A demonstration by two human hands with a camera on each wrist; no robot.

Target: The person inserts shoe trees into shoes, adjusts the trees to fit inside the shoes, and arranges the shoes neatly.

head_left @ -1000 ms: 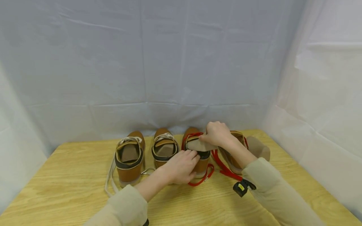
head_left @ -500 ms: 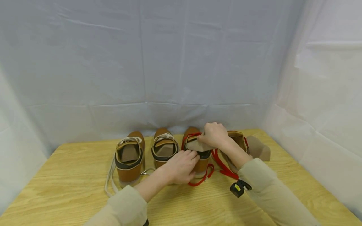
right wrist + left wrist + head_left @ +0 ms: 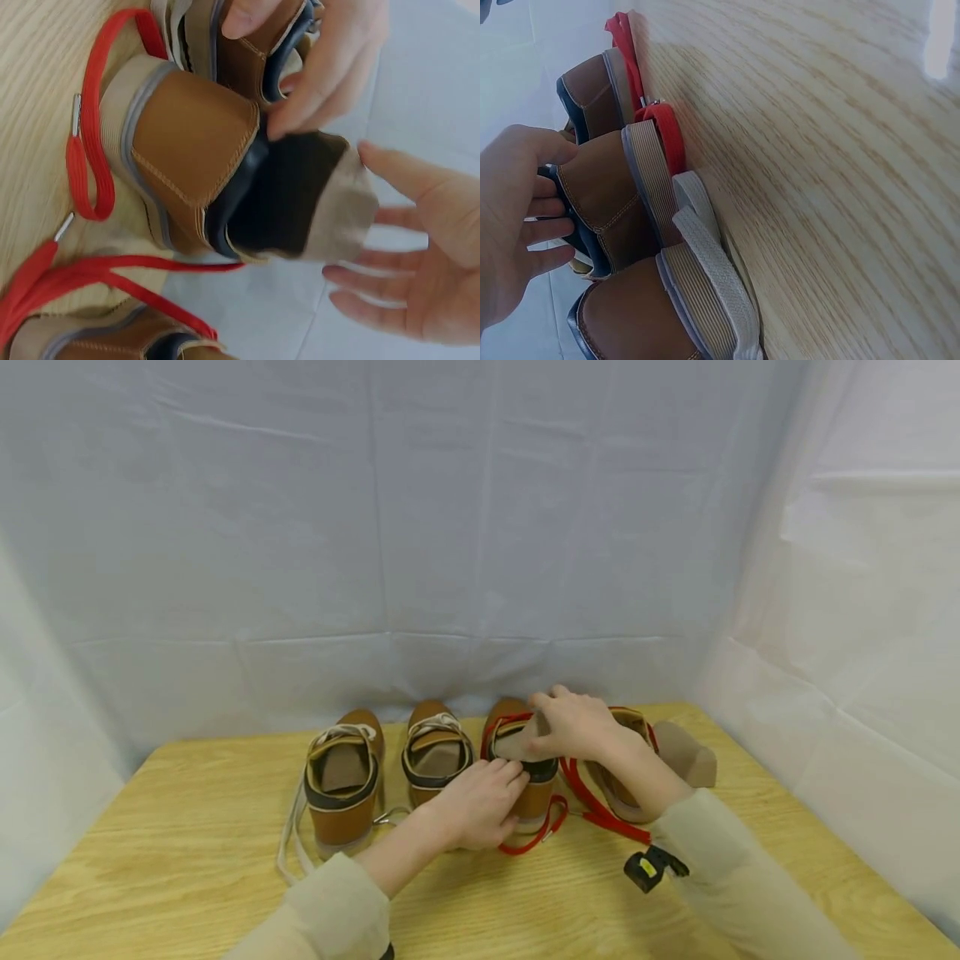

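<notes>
In the head view my left hand (image 3: 480, 804) holds the heel of a brown shoe with red laces (image 3: 534, 797), third in the row. The left wrist view shows the thumb (image 3: 565, 152) on that heel and the other fingers at its dark collar. A tan cardboard insert (image 3: 346, 210) stands in the shoe's opening, one end sticking out. Around this end lies my right hand (image 3: 431, 232), its fingers loose and spread. Its thumb tip is right at the insert's edge, the other fingers behind it. The insert's lower part is hidden inside the shoe.
Two brown shoes with white laces, the leftmost shoe (image 3: 345, 802) and its neighbouring shoe (image 3: 437, 760), contain tan inserts. Right of the held shoe stands another red-laced shoe (image 3: 618, 793). Beside it a tan insert (image 3: 684, 753) lies on the wooden table (image 3: 187, 843). Pale sheeting (image 3: 450, 527) rises behind.
My right hand's fingers have loosened and spread from their pinch on the cardboard insert, and the hand has shifted slightly. My left hand has stayed at the shoe's heel.
</notes>
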